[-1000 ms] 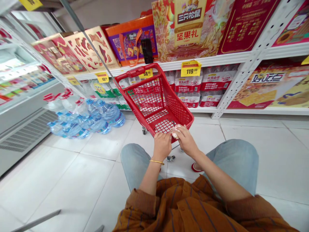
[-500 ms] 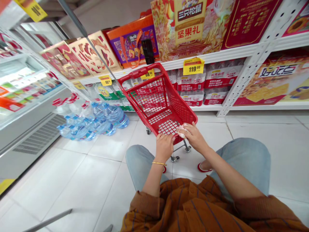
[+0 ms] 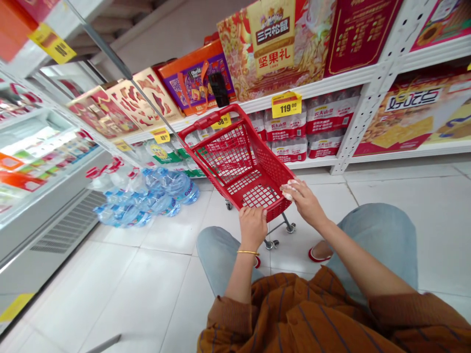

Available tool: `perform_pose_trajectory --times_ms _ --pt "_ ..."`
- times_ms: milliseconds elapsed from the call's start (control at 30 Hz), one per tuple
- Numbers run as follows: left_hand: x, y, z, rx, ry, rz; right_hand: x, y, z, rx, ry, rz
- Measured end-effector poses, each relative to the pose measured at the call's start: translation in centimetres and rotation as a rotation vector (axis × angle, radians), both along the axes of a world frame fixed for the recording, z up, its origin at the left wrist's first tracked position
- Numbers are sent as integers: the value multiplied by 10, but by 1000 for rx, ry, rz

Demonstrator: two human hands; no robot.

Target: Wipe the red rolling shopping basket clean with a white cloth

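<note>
A red plastic shopping cart [image 3: 270, 162] stands in front of me, its basket tilted in my view and its caster wheels on the floor. My left hand [image 3: 253, 224] grips the near rim of the basket, fingers curled over the edge. At the right near corner, my right hand [image 3: 303, 198] presses a crumpled whitish-pink cloth [image 3: 289, 190] against the rim. Much of the cloth is hidden under the fingers. A dark phone-like object [image 3: 218, 89] stands at the cart's handle, on the far side.
Behind the cart, a white shelf [image 3: 353, 125] holds gift boxes [image 3: 274, 54] above packs of bottled water [image 3: 285, 125]. Large blue-tinted water bottles [image 3: 147, 196] stand on the tiled floor [image 3: 162, 289] to the left, beside a refrigerated case [image 3: 55, 235]. A thin grey pole [image 3: 110, 59] crosses the upper left.
My right hand has slid the cloth along the rim, to the right and slightly up around the corner. My left hand keeps its hold. The whole view has shifted a little.
</note>
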State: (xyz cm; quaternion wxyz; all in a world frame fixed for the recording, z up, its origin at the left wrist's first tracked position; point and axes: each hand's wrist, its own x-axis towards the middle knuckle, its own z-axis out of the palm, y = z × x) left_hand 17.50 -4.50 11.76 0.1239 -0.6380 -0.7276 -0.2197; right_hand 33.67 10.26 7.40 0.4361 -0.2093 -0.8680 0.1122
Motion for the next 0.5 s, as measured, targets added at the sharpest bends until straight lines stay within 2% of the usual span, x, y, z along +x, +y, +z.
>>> perform_pose_trajectory --times_ms 200,367,500 --pt "7 -2 5 -41 -5 62 -17 -31 1 65 -78 117" --pt "4 -5 6 -29 8 36 -9 -18 2 110 -119 196" --pt "-1 -6 4 -14 4 7 -2 0 -4 94 -147 189"
